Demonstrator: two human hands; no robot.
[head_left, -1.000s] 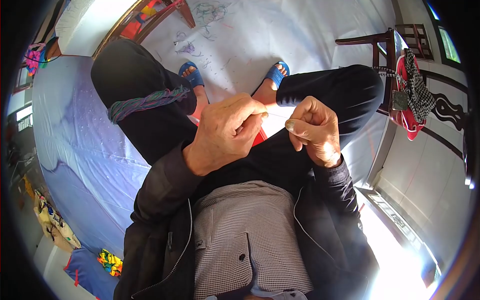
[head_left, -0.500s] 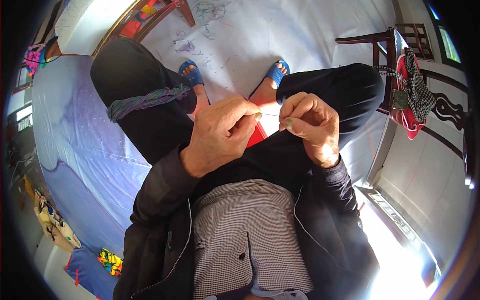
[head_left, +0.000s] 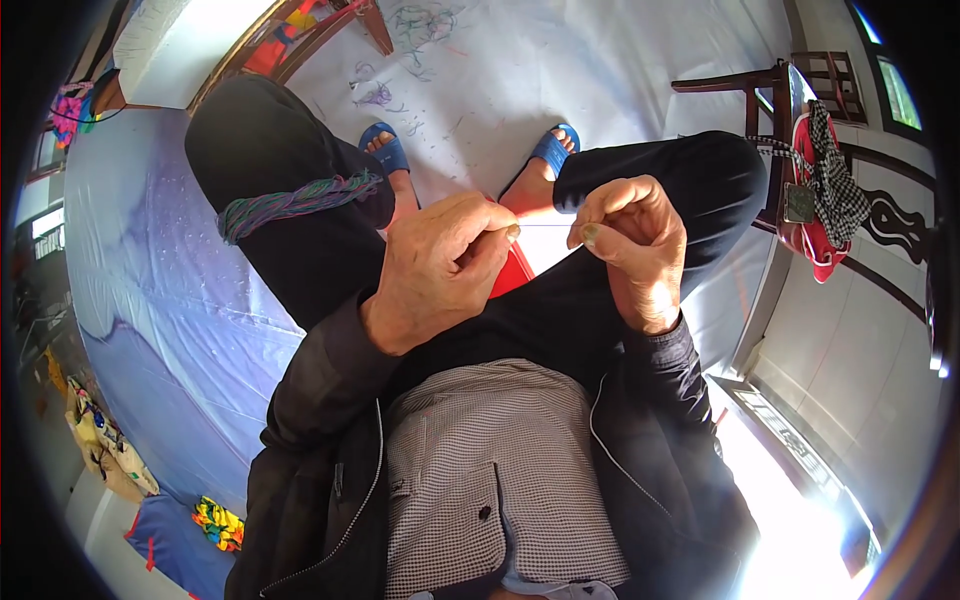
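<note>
My left hand (head_left: 440,265) and right hand (head_left: 625,240), fingertips pinched as on fine thread; yarn bundle (head_left: 295,200) draped over knee left of them.

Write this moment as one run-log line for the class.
left hand: fingertips pinched, contents unclear | right hand: pinched likewise, apart from left | multicoloured yarn bundle: draped over left thigh | red object: under hands

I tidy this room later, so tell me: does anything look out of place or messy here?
Yes. Loose thread scraps lie scattered on the pale floor beyond the blue sandals. A skein of multicoloured thread is draped over the person's left thigh. Both hands are pinched together; nothing looks spilled or broken.
</note>
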